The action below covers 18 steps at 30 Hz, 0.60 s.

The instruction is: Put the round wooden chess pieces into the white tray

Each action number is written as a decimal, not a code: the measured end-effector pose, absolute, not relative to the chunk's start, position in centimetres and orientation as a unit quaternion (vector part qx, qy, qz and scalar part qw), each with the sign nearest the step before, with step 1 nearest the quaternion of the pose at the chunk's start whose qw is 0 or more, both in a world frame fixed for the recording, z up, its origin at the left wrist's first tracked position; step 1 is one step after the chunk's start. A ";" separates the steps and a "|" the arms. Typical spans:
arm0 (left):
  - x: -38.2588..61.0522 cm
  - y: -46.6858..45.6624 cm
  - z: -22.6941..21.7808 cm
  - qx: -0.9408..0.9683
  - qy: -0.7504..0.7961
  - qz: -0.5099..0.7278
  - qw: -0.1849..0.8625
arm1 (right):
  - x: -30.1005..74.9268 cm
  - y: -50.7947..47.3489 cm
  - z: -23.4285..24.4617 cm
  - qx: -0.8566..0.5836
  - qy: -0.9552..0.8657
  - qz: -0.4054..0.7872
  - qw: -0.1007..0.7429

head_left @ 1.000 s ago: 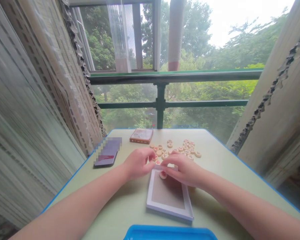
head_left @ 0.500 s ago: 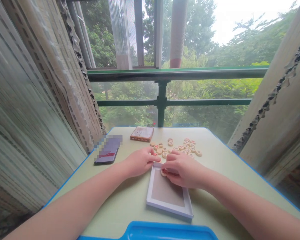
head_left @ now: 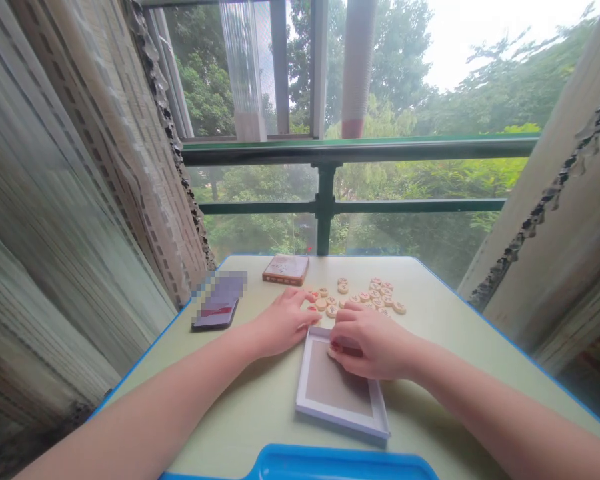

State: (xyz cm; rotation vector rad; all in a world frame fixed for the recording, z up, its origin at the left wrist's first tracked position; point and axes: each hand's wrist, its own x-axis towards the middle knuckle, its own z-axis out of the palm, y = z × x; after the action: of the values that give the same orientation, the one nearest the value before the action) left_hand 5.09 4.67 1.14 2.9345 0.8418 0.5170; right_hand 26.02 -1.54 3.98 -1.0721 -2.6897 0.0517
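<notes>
A shallow white box lies open on the pale green table in front of me. My right hand rests over its far edge, fingers curled round a round wooden game piece with red marking inside the box. My left hand lies just left of the box's far corner, fingers stretched toward several loose wooden game pieces scattered beyond the box; its fingertips touch the nearest ones.
A dark phone lies at the table's left edge. A brown flat box sits at the far side near the green railing. A blue tray edge shows at the near side. Curtains hang left and right.
My right hand moved a piece down into the box's far end. My left hand slid forward and its fingers stretched out toward the loose pieces. The view shifted slightly.
</notes>
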 end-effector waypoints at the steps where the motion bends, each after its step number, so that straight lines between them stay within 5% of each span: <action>1: 5.1 4.7 1.2 0.945 0.276 0.173 0.020 | 26.0 -1.5 3.9 -0.366 -0.921 0.018 0.129; 11: 5.4 4.7 2.2 0.907 0.284 0.308 0.039 | 26.4 -1.1 3.8 -0.366 -0.918 0.002 0.155; 18: 6.1 4.1 2.3 0.860 0.306 0.339 0.227 | 26.4 -1.1 3.8 -0.373 -0.917 0.002 0.142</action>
State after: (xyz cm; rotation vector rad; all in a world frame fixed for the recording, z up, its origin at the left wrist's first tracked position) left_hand 6.14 4.11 2.29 2.3699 0.8436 0.9334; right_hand 26.42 -1.11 3.80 -1.0766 -2.6459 0.0071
